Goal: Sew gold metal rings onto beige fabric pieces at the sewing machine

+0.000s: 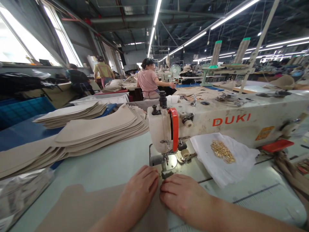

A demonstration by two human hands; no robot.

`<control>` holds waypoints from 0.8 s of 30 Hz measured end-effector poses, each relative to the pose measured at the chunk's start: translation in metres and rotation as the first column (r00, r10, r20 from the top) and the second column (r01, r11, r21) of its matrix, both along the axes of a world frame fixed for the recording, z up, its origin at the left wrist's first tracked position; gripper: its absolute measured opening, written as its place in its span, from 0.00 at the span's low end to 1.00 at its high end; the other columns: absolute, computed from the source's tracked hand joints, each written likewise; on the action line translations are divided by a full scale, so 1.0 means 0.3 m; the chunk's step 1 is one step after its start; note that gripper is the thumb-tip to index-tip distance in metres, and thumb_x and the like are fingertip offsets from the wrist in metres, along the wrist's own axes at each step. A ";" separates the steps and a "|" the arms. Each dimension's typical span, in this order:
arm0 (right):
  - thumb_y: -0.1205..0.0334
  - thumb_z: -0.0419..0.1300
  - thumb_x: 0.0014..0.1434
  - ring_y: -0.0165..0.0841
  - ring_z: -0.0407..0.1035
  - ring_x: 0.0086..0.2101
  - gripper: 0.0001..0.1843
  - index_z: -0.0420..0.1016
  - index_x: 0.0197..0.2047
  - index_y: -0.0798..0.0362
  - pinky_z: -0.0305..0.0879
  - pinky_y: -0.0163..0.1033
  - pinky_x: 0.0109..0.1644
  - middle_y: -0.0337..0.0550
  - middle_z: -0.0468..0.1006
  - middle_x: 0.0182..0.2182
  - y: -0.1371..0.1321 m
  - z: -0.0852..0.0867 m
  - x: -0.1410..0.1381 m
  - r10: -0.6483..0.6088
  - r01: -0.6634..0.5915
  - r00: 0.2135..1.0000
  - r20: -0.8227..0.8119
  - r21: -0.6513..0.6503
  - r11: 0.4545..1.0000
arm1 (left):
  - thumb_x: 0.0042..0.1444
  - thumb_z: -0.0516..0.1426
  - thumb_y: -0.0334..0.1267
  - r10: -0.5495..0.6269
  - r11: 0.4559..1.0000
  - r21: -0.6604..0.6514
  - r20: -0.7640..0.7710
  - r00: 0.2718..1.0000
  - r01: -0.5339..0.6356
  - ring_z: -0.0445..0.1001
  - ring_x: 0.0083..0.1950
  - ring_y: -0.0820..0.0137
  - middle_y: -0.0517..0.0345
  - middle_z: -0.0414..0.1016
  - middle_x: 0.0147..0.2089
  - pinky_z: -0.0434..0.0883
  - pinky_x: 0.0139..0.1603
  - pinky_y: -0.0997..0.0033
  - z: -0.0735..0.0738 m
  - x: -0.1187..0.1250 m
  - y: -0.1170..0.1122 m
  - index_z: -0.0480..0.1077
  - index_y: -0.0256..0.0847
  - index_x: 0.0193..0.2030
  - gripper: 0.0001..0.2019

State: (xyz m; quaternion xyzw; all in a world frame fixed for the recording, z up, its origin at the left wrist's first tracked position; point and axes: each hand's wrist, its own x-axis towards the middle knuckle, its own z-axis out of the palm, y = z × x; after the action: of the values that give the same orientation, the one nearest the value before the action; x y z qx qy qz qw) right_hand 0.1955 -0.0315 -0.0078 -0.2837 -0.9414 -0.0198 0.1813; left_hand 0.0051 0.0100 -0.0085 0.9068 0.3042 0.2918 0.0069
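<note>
Probably to steady it, the left hand (138, 190) lies on the fabric (82, 206) at lower left, the right hand (180, 194) just beside, both near the sewing machine (198, 117) at right; whether either pinches, I cannot tell.

Matt cloth, smudged paint, bright metal

Workpiece (79, 206): beige, smooth, matt, cloth-like. Stacked panels (96, 130): same dull finish, smooth faces. Sewing machine (231, 106): off-white paint, low gloss, smudged and stained. Orange-red strip (175, 129) on its head: smooth, glossy, looks like plastic. Round plate (172, 162) near the needle: polished metal, bright glare. Table (108, 164): pale green, smooth, slight sheen. White sheet (201, 145): thin, creased, matt; paper or cloth, can't tell. Small pieces (222, 152) on it: shiny, gold-coloured, metallic. Bag (26, 190): clear plastic, crinkled, glossy. Tray (277, 145): red, smooth, plastic-looking.
</note>
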 end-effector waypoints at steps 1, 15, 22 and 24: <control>0.65 0.56 0.64 0.34 0.65 0.43 0.04 0.72 0.38 0.56 0.59 0.38 0.55 0.43 0.75 0.38 0.000 0.000 -0.001 0.000 0.000 1.000 0.001 -0.002 1.000 | 0.64 0.47 0.29 -0.003 1.000 0.003 -0.004 1.000 0.003 0.71 0.36 0.67 0.57 0.74 0.33 0.73 0.38 0.67 -0.001 -0.001 0.000 0.67 0.40 0.34 0.10; 0.65 0.56 0.64 0.35 0.65 0.43 0.06 0.72 0.41 0.57 0.60 0.40 0.55 0.44 0.75 0.39 0.010 -0.005 -0.016 -0.101 0.101 0.995 -0.024 0.003 0.995 | 0.64 0.47 0.30 0.002 1.000 -0.008 -0.037 0.999 -0.002 0.71 0.36 0.65 0.56 0.74 0.32 0.73 0.38 0.65 0.004 0.003 -0.002 0.67 0.40 0.33 0.11; 0.68 0.55 0.63 0.37 0.65 0.44 0.07 0.72 0.44 0.58 0.60 0.43 0.55 0.46 0.74 0.41 0.011 0.010 -0.026 -0.141 0.140 0.990 0.018 0.028 0.990 | 0.61 0.50 0.27 0.014 0.999 -0.045 -0.005 1.000 -0.014 0.74 0.37 0.67 0.56 0.76 0.34 0.75 0.40 0.66 0.026 0.003 -0.014 0.70 0.40 0.35 0.09; 0.68 0.56 0.63 0.37 0.65 0.44 0.07 0.72 0.43 0.59 0.60 0.43 0.55 0.46 0.74 0.41 0.009 0.014 -0.026 -0.141 0.140 0.989 0.041 0.026 0.990 | 0.59 0.51 0.26 0.015 0.998 -0.054 -0.007 1.000 -0.015 0.74 0.38 0.66 0.56 0.77 0.35 0.75 0.41 0.67 0.032 0.001 -0.019 0.71 0.40 0.36 0.08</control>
State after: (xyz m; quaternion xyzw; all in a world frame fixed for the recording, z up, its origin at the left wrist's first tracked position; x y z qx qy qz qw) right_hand 0.1876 -0.0287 -0.0035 -0.3466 -0.9225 -0.0494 0.1625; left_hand 0.0055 0.0044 0.0011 0.9048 0.3189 0.2807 0.0283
